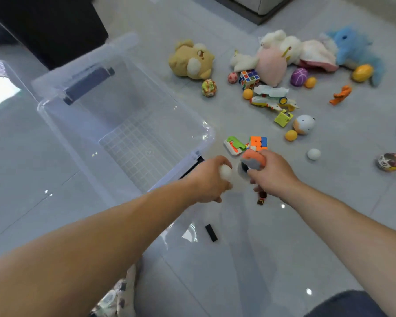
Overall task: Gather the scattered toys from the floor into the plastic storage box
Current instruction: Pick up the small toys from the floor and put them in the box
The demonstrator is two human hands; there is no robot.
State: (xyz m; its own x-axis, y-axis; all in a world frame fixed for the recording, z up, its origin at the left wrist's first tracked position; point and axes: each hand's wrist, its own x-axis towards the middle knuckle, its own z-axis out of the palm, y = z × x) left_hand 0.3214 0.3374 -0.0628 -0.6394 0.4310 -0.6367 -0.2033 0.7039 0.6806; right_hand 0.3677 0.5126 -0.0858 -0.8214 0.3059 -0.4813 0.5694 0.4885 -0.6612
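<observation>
The clear plastic storage box stands open on the floor at left, with nothing inside. My left hand is closed around a white ball just beside the box's near right corner. My right hand grips an orange and grey toy next to it. A small red figure lies under my right wrist. An orange cube and a green and white toy lie just beyond my hands.
Farther right lie a tan plush bear, a pink and white plush, a blue plush, a white-edged cube, several small balls and a white ball. A black piece lies on the tiles. Dark furniture stands behind the box.
</observation>
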